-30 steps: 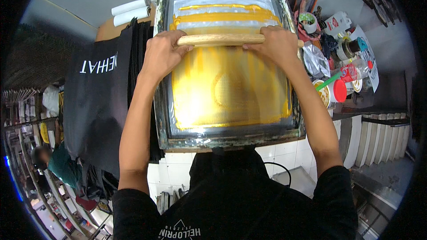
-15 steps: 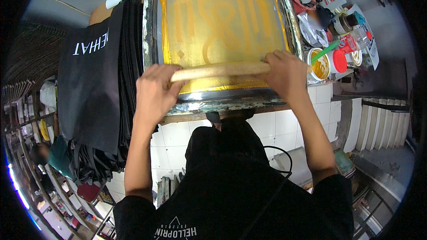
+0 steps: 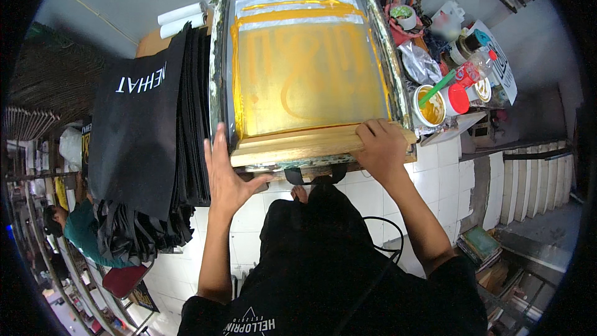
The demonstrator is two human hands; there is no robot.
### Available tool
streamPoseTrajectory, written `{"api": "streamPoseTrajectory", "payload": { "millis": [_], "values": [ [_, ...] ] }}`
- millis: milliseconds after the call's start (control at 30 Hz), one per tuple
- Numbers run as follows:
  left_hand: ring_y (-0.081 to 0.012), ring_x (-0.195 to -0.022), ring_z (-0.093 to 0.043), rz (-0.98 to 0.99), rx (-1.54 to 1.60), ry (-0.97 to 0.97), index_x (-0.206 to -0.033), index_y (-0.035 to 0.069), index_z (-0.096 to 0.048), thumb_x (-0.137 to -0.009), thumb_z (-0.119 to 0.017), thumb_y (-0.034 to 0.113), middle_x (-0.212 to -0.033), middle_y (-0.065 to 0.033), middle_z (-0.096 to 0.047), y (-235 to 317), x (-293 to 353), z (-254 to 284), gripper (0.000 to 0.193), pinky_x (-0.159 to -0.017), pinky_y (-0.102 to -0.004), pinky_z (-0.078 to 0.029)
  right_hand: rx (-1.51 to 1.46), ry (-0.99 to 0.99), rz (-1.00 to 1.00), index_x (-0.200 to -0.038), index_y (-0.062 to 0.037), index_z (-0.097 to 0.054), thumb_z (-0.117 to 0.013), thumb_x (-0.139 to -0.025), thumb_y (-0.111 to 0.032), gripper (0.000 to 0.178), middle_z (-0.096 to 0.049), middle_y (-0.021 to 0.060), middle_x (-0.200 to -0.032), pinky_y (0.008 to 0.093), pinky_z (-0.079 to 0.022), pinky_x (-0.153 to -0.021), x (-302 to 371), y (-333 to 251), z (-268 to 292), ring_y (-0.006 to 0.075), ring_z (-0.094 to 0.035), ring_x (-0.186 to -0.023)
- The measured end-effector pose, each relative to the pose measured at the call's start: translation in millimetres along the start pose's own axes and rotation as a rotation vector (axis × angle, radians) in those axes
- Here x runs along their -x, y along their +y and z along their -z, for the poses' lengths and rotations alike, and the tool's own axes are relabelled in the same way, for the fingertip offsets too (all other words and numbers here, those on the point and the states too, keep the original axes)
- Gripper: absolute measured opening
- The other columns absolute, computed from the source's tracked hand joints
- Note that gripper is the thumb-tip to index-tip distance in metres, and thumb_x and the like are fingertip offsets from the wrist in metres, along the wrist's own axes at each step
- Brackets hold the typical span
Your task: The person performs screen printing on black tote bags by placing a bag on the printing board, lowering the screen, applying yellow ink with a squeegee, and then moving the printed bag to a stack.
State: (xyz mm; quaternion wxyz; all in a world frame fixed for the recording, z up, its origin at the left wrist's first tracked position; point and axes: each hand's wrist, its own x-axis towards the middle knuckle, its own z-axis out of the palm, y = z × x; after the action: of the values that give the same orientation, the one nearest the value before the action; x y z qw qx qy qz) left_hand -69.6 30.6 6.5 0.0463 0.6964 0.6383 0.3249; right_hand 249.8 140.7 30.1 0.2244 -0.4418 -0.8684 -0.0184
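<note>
A wooden squeegee (image 3: pixel 298 144) lies across the near end of a silk-screen frame (image 3: pixel 217 56). My right hand (image 3: pixel 382 149) is wrapped round the squeegee toward its right end. By the left end of the squeegee, my left hand (image 3: pixel 226 177) has its fingers spread and its thumb apart, holding nothing. Golden-yellow ink coats the screen mesh (image 3: pixel 323 68), where faint lettering and curved shapes show. Thick ink streaks (image 3: pixel 298 9) run across the far end and down both sides. The squeegee hides its own blade.
Black fabric bags (image 3: pixel 140 130) hang in a stack left of the frame. To the right stand an ink tub (image 3: pixel 429 107) with a green-handled tool (image 3: pixel 438 89), a red-lidded jar (image 3: pixel 457 98) and a plastic bottle (image 3: pixel 476 68). Paper rolls (image 3: pixel 181 20) sit behind the bags. A person (image 3: pixel 84 230) is at lower left.
The squeegee has come nearer to me, to the screen's near edge. My left hand has let go of it and opened, while my right keeps its grip. The view has shifted.
</note>
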Motion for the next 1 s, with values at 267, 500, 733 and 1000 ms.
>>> {"api": "streamPoseTrajectory", "payload": {
  "millis": [267, 500, 733, 1000],
  "values": [
    [-0.0403, -0.156, -0.017, -0.082, -0.235, 0.34, -0.162, 0.008, -0.007, -0.058, -0.089, 0.065, -0.168, -0.0245, -0.016, -12, 12, 19, 0.145, -0.122, -0.0639, 0.002, -0.03, 0.191, 0.052, -0.087, -0.0108, -0.066, -0.078, -0.055, -0.014, 0.034, -0.066, 0.0055, -0.087, 0.0419, -0.05, -0.073, -19, -2, 40, 0.0275, -0.066, -0.083],
    [-0.0371, -0.155, -0.018, -0.087, -0.009, 0.599, -0.163, 0.006, -0.004, -0.054, -0.095, 0.055, -0.168, -0.0224, -0.014, 52, -99, 107, 0.15, -0.127, -0.0516, -0.011, 0.126, 0.488, 0.115, -0.089, -0.0067, -0.073, -0.076, -0.062, -0.007, 0.027, -0.074, 0.0118, -0.089, 0.0384, -0.056, -0.07, -118, 3, 141, 0.0305, -0.072, -0.079],
    [-0.0306, -0.128, -0.058, 0.364, 0.196, 0.415, -0.141, -0.002, -0.051, -0.102, -0.059, 0.041, -0.132, -0.0256, -0.061, -32, -154, 56, 0.059, -0.109, -0.041, -0.042, 0.082, 0.131, -0.278, -0.096, -0.0012, -0.079, -0.079, -0.083, -0.045, 0.045, -0.074, 0.0193, -0.08, 0.0417, -0.057, -0.069, -245, -37, 249, 0.0281, -0.07, -0.07],
    [-0.0417, -0.11, -0.068, 0.814, -0.082, -0.06, -0.112, 0.001, -0.068, -0.078, -0.083, 0.026, -0.114, -0.0253, -0.071, -78, -161, -42, 0.045, -0.094, -0.0483, -0.053, 0.186, 0.395, -0.011, -0.095, 0.0019, -0.078, -0.085, -0.07, -0.055, 0.063, -0.073, 0.0273, -0.088, 0.0451, -0.055, -0.073, -344, 35, 277, 0.0392, -0.071, -0.078]
  ]
}}
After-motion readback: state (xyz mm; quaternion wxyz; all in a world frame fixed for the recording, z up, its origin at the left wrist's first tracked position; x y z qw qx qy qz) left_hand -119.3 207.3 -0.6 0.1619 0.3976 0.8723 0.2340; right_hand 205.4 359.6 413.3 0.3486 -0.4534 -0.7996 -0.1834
